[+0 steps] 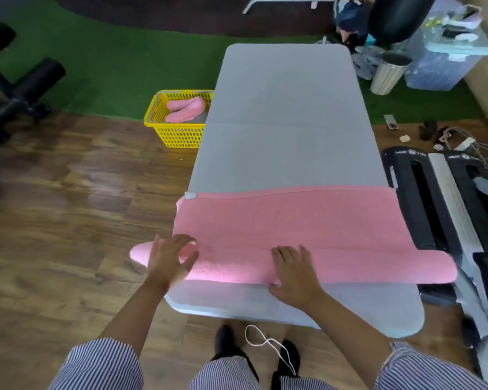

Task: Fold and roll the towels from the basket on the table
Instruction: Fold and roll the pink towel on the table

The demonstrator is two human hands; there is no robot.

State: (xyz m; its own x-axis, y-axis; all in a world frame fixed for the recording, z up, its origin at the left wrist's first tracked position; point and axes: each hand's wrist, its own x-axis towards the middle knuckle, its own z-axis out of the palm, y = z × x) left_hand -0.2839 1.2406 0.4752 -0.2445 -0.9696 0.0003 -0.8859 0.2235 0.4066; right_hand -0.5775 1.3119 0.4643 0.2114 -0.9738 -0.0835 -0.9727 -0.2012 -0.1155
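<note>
Right now a pink towel (293, 220) lies spread across the near end of the grey worktop (282, 108), folded into a long band that reaches from one side edge to the other. Its near edge is turned up into a thick roll (378, 267), and both ends of that roll stick out past the worktop's sides — the left end over the wooden floor (54, 206), the right end over some black equipment (423, 198) lying there. A small white tag (190, 195) shows at the towel's far left corner.

Both hands rest on top of the roll, palms down. The left hand (171, 258) sits near the left edge of the worktop, its fingers (190, 243) spread wide and flat over the cloth, gripping nothing. The right hand (295, 273) presses down about midway along the roll, fingers (285, 253) also splayed and laid flat, with the thumb tucked at the roll's near side — pressing rather than clutching. Striped sleeves show at the bottom of the view.

Beside the worktop's left edge, on the floor where wood meets green turf (110, 60), stands a yellow basket (175, 133). Inside it lies another pink towel (185, 109), already rolled. The rest of the worktop beyond the spread towel is bare grey.
</note>
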